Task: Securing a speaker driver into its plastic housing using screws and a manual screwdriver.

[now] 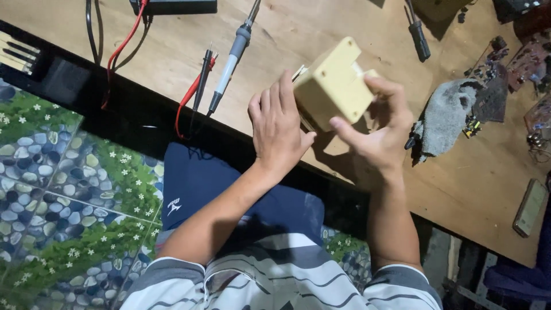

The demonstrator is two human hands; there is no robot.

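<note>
Above the near edge of the wooden desk (321,34), centre of the frame: a cream plastic box (333,80), roughly cubic, held clear of the surface and tilted, one broad face turned up toward the camera.

Right hand (381,129) grips the box from its right side; fingers (387,89) wrapped over the far edge, thumb pressed on the near face. Fingers clamped on the box.

Left hand (278,129) lies flat against the box's left side, fingers (275,97) straight and together, touching it rather than curled round it.

Upper left of the box, on the desk: a soldering iron (232,60) with grey handle, lying diagonally. Just beside it, black and red multimeter probes (202,74), their leads trailing over the desk edge.

Right of the hands: a crumpled grey rag (447,117). Upper right corner: bare circuit boards (516,63). Lower right: a phone (529,208), flat on the desk.

Left third of frame: floor (63,189) patterned with pebbles and small white flowers.
</note>
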